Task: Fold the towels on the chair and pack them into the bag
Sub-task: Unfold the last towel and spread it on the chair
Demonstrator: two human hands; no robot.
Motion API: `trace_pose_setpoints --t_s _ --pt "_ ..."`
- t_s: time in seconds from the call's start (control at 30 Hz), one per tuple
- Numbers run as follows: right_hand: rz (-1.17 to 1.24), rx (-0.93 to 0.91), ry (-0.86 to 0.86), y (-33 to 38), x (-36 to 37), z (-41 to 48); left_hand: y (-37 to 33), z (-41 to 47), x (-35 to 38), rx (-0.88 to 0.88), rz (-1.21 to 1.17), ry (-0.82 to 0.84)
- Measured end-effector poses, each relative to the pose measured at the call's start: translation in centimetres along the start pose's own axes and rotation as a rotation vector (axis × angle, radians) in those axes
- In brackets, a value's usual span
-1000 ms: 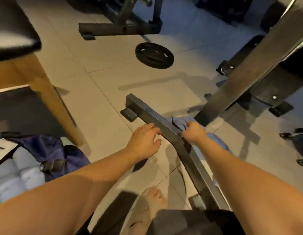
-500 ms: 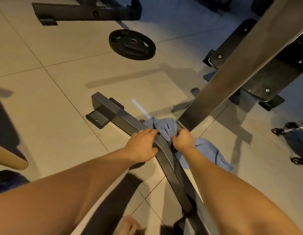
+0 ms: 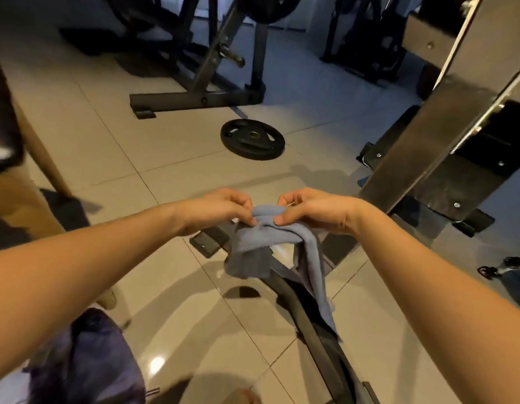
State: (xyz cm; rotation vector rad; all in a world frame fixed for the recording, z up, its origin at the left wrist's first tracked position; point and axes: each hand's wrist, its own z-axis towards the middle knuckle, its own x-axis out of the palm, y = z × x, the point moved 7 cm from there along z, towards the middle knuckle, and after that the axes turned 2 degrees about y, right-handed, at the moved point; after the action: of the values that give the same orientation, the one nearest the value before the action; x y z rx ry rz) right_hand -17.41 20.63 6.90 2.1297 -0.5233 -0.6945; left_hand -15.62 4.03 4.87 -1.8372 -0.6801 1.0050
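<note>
While both hands held it up over the pale tiled floor [image 3: 180,287], the small grey-blue cloth towel [image 3: 253,246] hung bunched and twisted. A short flap drooped beneath the left hand [image 3: 221,208], and a longer tail trailed down beneath the right hand [image 3: 314,209], in front of the dark metal base bar [image 3: 311,325] of a gym machine. Each hand pinched the towel's upper fold between thumb and curled fingers, the two grips very close together. The towel did not reach the floor; whether its tail brushed the bar could not be told. The dark purple fabric bag [image 3: 87,360] lay on the floor at the person's left, near a leg of the wooden chair with the black seat [image 3: 46,158]. Blur hid whether its mouth was open. A round black weight plate [image 3: 252,139] lay flat on the floor well beyond the hands.

The step in hand seemed to be opening the towel out before folding. To do that well, the hands would need to work apart along one edge until each found a corner, so the cloth hung flat rather than roped. A light shake should free the twisted tail. With the pinches so close, any fold made now would trap the twist. Lifting the tail clear of the bar would spare a snag.
</note>
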Motion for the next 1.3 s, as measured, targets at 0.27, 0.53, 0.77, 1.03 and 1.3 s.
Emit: trace_pose_setpoints --t_s 0.27,0.53,0.77,1.03,1.3 --pt "-0.174 -0.223 -0.062 15.8 4.7 -4.5 -8.7 -15.1 -11.1 0.102 0.009 -0.274" --pt "-0.411 -0.559 -0.249 32.7 12.4 -6.2 -12.6 -32.1 -21.7 0.134 0.004 -0.633" --pt "-0.430 -0.575 -0.150 40.5 18.8 -4.7 -11.5 -44.4 -29.2 0.099 0.027 -0.999" --pt "-0.245 -0.715 -0.436 43.5 20.5 1.4 -5.1 -50.0 -33.9 0.152 0.208 -1.440" --pt "-0.243 -0.921 -0.637 45.5 24.7 5.3 -0.6 -53.3 -35.1 0.088 0.441 -1.444"
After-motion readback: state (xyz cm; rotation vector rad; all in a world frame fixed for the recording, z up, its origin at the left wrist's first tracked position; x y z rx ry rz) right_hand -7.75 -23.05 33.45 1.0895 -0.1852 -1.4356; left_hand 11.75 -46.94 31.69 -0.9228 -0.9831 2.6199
